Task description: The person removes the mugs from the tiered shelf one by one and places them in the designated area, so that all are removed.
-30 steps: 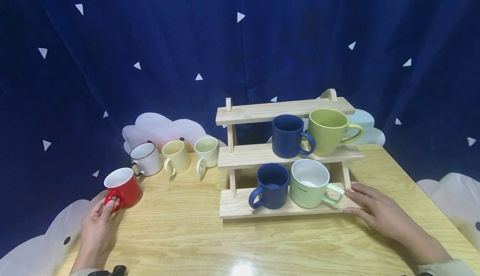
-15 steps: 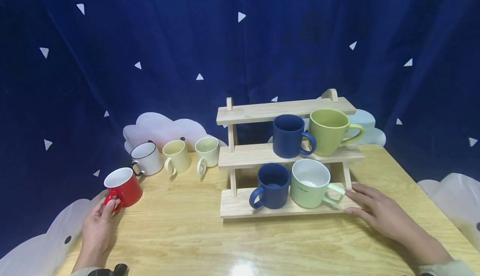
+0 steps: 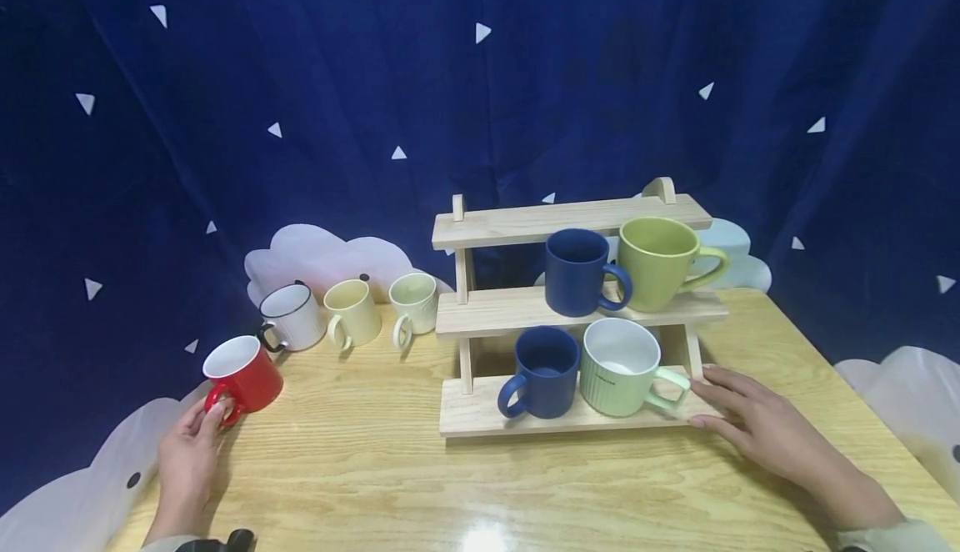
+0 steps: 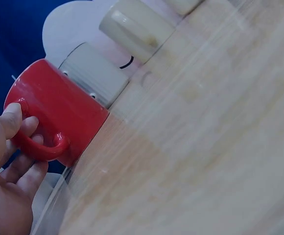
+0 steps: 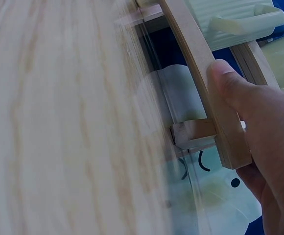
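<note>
At the table's left, my left hand (image 3: 189, 456) holds a red mug (image 3: 258, 381) by its handle, thumb and fingers round it in the left wrist view. The mug has a white inside and stands on or very near the table. On the right, my right hand (image 3: 768, 431) grips the end of the bottom shelf of a wooden three-tier rack (image 3: 480, 406). Its thumb (image 5: 224, 73) lies on the shelf's front edge, with other fingers behind. That shelf bears a blue mug (image 3: 555, 389) and a ribbed pale green mug (image 3: 615, 389).
The middle shelf carries another blue mug (image 3: 573, 281) and a yellow-green mug (image 3: 652, 268). Behind the red mug stand a white mug with a black handle (image 3: 300, 323), a yellow mug (image 3: 360, 318) and a pale green cup (image 3: 420, 306). A dark blue curtain (image 3: 480, 102) hangs behind.
The red mug and my left hand have shifted slightly left. My right hand stays at the rack's end, and the other mugs have not moved.
</note>
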`<state>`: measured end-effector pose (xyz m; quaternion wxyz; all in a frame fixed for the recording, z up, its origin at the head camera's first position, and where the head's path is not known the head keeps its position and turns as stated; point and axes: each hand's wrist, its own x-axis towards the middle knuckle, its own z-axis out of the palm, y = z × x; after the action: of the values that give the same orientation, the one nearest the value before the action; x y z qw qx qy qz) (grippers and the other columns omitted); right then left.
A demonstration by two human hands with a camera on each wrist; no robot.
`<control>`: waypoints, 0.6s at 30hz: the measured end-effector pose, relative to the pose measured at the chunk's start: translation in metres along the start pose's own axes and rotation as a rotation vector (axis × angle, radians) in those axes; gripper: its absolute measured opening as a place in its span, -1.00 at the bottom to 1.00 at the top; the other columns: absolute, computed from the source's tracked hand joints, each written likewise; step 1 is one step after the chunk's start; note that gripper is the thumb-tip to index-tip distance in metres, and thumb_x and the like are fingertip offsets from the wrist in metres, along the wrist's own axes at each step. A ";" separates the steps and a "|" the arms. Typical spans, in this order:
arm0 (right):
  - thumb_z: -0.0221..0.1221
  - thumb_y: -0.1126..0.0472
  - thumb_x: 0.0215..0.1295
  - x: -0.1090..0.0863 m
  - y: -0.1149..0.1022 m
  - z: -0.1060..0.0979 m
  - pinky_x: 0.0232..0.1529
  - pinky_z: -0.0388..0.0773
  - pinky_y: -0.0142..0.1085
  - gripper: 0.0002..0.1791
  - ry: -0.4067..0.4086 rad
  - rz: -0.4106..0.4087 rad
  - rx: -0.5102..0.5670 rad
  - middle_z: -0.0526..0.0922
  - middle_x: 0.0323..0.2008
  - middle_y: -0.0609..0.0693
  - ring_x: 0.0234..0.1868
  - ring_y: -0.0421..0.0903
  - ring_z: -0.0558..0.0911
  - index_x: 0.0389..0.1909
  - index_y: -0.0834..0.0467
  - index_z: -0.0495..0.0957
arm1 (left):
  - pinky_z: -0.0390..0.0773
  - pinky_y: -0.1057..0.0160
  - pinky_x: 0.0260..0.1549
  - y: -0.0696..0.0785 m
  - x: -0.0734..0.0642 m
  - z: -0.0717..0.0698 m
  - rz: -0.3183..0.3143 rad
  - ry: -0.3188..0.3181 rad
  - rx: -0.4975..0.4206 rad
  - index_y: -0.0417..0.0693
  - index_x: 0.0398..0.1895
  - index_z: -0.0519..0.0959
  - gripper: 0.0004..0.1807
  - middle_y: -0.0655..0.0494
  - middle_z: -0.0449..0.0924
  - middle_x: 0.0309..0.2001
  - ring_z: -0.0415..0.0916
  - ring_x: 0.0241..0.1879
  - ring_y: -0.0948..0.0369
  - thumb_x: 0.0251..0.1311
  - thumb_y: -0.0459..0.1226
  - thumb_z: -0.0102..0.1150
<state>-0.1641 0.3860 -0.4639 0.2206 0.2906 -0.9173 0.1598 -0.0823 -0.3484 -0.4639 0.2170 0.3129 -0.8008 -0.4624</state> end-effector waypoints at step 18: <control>0.42 -0.03 0.07 -0.001 0.000 0.000 0.28 0.30 -0.10 -0.42 -0.003 0.007 0.000 0.52 0.18 0.13 0.14 0.24 0.49 0.13 0.07 0.61 | 0.33 0.63 -0.29 0.002 -0.003 0.000 -0.006 0.076 -0.027 -0.13 0.33 0.42 -0.41 0.42 0.60 -0.16 0.38 -0.16 0.47 0.37 0.03 0.08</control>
<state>-0.1640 0.3866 -0.4645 0.2188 0.2878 -0.9185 0.1602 -0.0803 -0.3458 -0.4625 0.2502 0.3295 -0.7846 -0.4618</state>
